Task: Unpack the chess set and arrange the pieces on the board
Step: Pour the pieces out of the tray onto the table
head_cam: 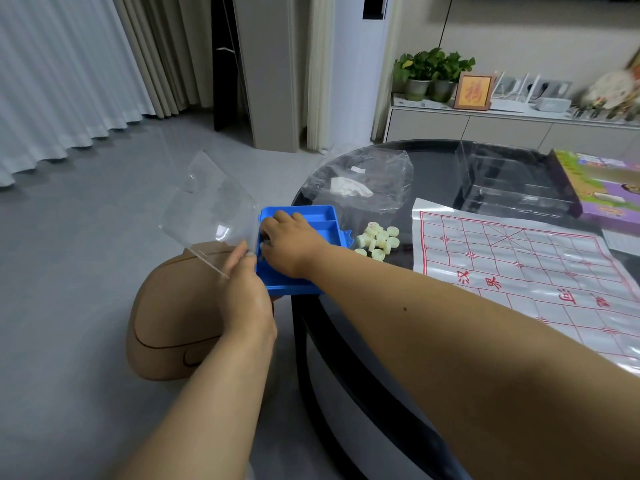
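A blue plastic tray [320,216] sits at the left edge of the round dark table [433,161], partly hanging over it. My left hand [244,285] grips the tray's left rim together with the edge of a clear plastic lid [211,209] that stands tilted open to the left. My right hand [289,242] reaches into the tray with curled fingers; what they hold is hidden. Several pale round chess pieces [379,240] lie in a heap right of the tray. The plastic Chinese chess board sheet [540,271] with red lines is spread out on the right.
A crumpled clear bag [363,178] with white paper lies behind the tray. A clear plastic insert [509,181] and a purple game box [609,188] sit at the back right. A brown stool [173,317] stands on the floor left of the table.
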